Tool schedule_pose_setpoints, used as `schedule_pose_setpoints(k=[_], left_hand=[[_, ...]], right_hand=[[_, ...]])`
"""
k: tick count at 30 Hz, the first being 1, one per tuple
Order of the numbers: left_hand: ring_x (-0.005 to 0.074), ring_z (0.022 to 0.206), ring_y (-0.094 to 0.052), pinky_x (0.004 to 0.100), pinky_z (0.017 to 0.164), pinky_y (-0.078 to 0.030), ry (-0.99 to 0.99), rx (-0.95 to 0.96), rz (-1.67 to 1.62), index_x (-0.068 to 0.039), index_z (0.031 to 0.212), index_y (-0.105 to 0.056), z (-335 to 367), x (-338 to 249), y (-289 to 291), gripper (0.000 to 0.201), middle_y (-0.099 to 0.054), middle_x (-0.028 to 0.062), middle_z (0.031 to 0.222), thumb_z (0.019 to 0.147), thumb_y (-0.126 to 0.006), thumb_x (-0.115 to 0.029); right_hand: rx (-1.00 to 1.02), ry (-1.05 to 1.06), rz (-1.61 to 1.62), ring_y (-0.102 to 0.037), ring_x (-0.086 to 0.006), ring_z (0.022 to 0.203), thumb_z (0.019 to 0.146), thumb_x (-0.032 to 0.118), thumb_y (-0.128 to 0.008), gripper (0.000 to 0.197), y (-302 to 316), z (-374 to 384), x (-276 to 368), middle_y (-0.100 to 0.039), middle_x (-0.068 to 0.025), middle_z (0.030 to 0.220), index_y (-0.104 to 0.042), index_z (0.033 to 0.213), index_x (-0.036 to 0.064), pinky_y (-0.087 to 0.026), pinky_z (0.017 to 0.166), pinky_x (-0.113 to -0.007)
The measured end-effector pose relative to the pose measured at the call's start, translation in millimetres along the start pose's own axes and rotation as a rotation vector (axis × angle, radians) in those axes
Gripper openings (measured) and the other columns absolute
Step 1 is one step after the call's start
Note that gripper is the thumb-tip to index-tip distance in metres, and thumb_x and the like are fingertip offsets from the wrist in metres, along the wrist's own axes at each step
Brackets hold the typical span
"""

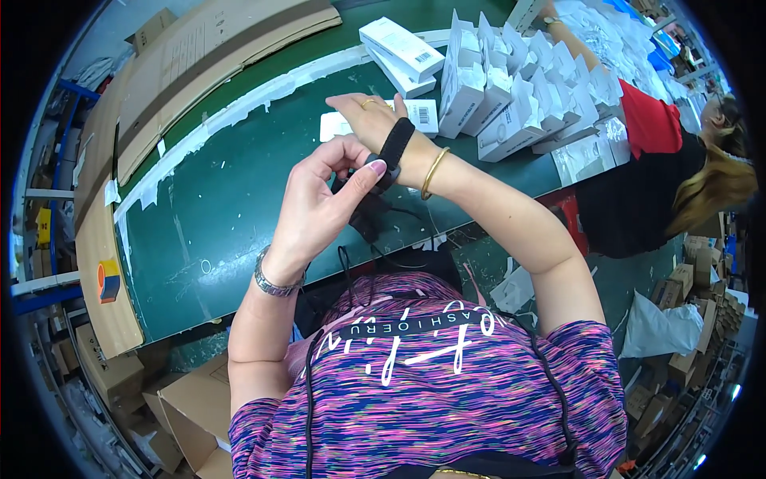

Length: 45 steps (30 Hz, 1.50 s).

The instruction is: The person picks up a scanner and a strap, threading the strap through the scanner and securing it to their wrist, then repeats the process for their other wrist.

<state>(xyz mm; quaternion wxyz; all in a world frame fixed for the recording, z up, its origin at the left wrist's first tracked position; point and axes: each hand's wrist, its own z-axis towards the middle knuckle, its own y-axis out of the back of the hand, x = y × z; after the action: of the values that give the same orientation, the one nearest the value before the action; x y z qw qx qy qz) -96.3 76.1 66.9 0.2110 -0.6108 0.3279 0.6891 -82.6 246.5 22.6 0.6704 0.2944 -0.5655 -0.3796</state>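
Note:
My left hand (309, 198), with a metal watch (277, 278) on its wrist, is closed in a pinch at a black strap (396, 144). The strap lies across my right hand near the wrist. My right hand (375, 121) reaches over the green table with its fingers stretched out and nothing in its grasp. A gold bangle (435, 172) circles the right wrist. Below the hands hangs a dark bundle with thin cords (365, 222); whether it joins the strap is hidden. A flat white box (424, 118) lies partly under my right hand.
Open-topped white boxes (511, 128) stand in rows at the far right. Two closed white boxes (399, 49) are stacked behind my hands. Cardboard (187, 76) borders the far left; a tape roll (108, 281) sits on the left edge. A co-worker (638, 176) is at the right.

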Motion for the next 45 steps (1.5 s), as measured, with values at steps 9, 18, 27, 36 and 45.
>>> schedule_pose_setpoints(k=[9, 18, 27, 36, 45], left_hand=[[0.0079, 0.085, -0.052, 0.0226, 0.079, -0.044, -0.119, -0.007, 0.258, 0.0, 0.098, -0.068, -9, 11, -2, 0.016, -0.063, -0.0019, 0.09, 0.094, -0.076, -0.013], [0.0138, 0.094, -0.059, 0.0292, 0.083, -0.05, -0.322, -0.319, -0.217, -0.001, 0.11, -0.071, -3, 17, -3, 0.019, -0.067, 0.0048, 0.103, 0.095, -0.072, -0.013], [0.0093, 0.094, -0.06, 0.0248, 0.081, -0.05, -0.175, 0.032, -0.329, 0.003, 0.113, -0.068, -5, 42, -5, 0.02, -0.065, 0.0043, 0.102, 0.094, -0.072, -0.003], [0.0078, 0.086, -0.061, 0.0214, 0.074, -0.049, -0.189, 0.095, -0.194, 0.003, 0.106, -0.071, -25, 29, -18, 0.018, -0.065, 0.0031, 0.101, 0.09, -0.076, 0.001], [0.0132, 0.091, -0.066, 0.0239, 0.08, -0.052, -0.376, 0.015, -0.095, 0.004, 0.108, -0.071, -24, 64, -22, 0.019, -0.068, 0.0072, 0.111, 0.09, -0.073, 0.005]], right_hand=[[-0.384, 0.082, 0.402, -0.064, -0.0368, 0.118, 0.089, 0.004, -0.068, 0.045, -27, 5, -7, -0.056, -0.0225, 0.137, -0.054, 0.132, 0.0012, -0.051, 0.102, -0.046], [-0.23, -0.125, 0.954, -0.065, -0.0267, 0.118, 0.103, 0.028, -0.064, 0.044, -19, 13, -6, -0.062, -0.0164, 0.134, -0.053, 0.137, 0.0018, -0.055, 0.097, -0.038], [-0.15, -0.386, 1.575, -0.061, -0.022, 0.123, 0.098, 0.02, -0.071, 0.043, -4, 3, 10, -0.067, -0.0143, 0.121, -0.056, 0.132, -0.0004, -0.055, 0.097, -0.033], [-0.259, 0.016, 0.984, -0.068, -0.0224, 0.112, 0.101, 0.015, -0.067, 0.035, -24, 29, 17, -0.067, -0.0137, 0.124, -0.058, 0.13, -0.002, -0.056, 0.096, -0.035], [-0.009, -0.126, 1.394, -0.072, -0.018, 0.093, 0.099, 0.012, -0.068, 0.025, -11, 35, 31, -0.073, -0.0106, 0.103, -0.065, 0.122, 0.0036, -0.058, 0.08, -0.032]])
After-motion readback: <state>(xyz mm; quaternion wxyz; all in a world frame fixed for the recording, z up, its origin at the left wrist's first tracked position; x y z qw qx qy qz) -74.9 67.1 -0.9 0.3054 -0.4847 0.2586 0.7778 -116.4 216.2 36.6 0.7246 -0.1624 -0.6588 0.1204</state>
